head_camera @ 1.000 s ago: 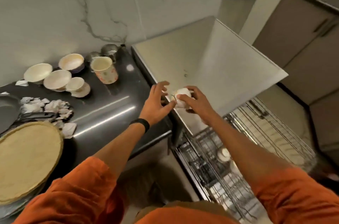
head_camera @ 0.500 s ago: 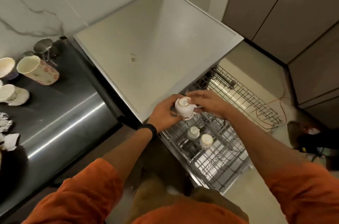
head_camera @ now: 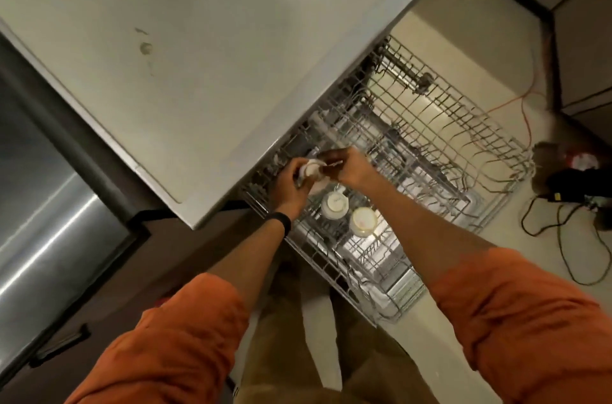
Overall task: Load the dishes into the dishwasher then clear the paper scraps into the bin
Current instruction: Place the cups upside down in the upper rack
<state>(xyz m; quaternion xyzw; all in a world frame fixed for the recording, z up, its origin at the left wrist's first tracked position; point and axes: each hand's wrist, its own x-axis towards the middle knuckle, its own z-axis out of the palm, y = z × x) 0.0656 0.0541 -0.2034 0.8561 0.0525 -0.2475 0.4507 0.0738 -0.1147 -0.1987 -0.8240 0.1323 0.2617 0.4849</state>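
A small white cup (head_camera: 312, 169) hangs upside down just above the near-left part of the pulled-out wire dishwasher rack (head_camera: 430, 152). My left hand (head_camera: 290, 186) grips its left side and my right hand (head_camera: 349, 167) holds its right side, fingers curled round it. Two more white cups (head_camera: 335, 204) (head_camera: 363, 221) stand upside down in the rack right below my hands. The rack's right half holds only bare wire prongs.
The dishwasher's flat grey top (head_camera: 212, 49) overhangs the rack's left edge. A dark steel counter (head_camera: 39, 191) runs along the left. Orange and black cables (head_camera: 563, 238) and a dark device (head_camera: 576, 181) lie on the floor right of the rack. Cabinets (head_camera: 583, 39) stand at far right.
Both hands carried the cup from the dishwasher's top edge down over the rack and turned it upside down. My view swung right and down, so the counter dishes dropped out of sight.
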